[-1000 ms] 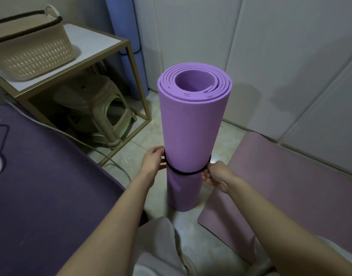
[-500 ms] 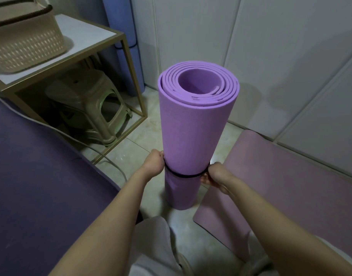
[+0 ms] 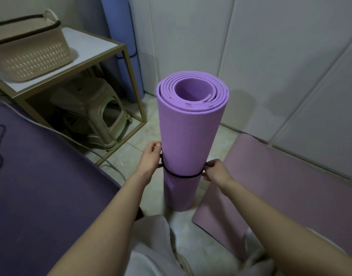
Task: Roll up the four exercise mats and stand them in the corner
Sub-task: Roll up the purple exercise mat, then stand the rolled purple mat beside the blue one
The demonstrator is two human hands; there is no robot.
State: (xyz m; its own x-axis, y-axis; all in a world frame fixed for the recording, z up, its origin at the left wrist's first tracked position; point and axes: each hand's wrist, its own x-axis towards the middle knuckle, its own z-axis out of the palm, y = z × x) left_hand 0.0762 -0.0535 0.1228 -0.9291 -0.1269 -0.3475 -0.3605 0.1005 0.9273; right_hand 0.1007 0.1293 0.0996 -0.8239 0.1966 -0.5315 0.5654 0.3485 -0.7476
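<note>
1. Hardly anything has moved: left hand (image 3: pixel 151 158) and right hand (image 3: pixel 215 171) still pinch the black band (image 3: pixel 183 176) low on the rolled purple mat (image 3: pixel 191 132), which stands upright on the floor tiles (image 3: pixel 131 156).
2. Risk: if the band slips from either grip, it could snap off, letting the loose coil spring open or topple.
3. Room: the bench frame (image 3: pixel 131 80) crowds the left and a flat pink mat (image 3: pixel 280 186) lies just beside on the right. Bare tile leads to the blue roll (image 3: pixel 121 36) in the corner.

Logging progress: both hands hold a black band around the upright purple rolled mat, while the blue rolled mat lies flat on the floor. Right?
No. The head view shows the blue rolled mat standing upright in the corner. The left hand and right hand do hold the black band around the upright purple rolled mat.
</note>
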